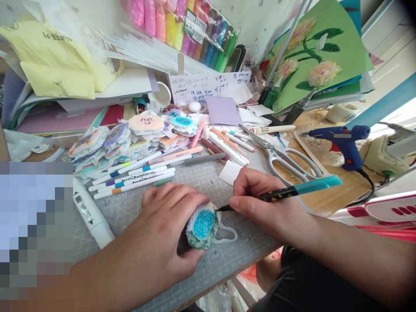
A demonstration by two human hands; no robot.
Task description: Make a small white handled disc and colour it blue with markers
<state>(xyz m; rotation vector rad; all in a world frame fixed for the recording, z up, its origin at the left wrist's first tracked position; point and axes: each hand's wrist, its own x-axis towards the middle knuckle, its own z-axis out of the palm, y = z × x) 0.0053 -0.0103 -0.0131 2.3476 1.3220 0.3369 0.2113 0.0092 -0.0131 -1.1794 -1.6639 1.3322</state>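
My left hand (165,229) grips a small round white textured piece (203,224) with a blue oval in its middle and dark green along its lower edge. In my right hand (260,203) is a black patterned pen with a teal end (282,193). The pen's dark tip meets the upper right edge of the round piece. A thin white loop (230,234) lies beside the piece on the grey cutting mat (130,216). Behind my hands are several white markers (139,177) and a small white textured scrap (231,172).
Scissors (282,158) lie open behind my right hand, with a blue glue gun (344,138) farther right. Decorated round pieces (146,123) are piled at the back left. A thick white marker (92,214) lies left of my left hand. The mat's front edge is near.
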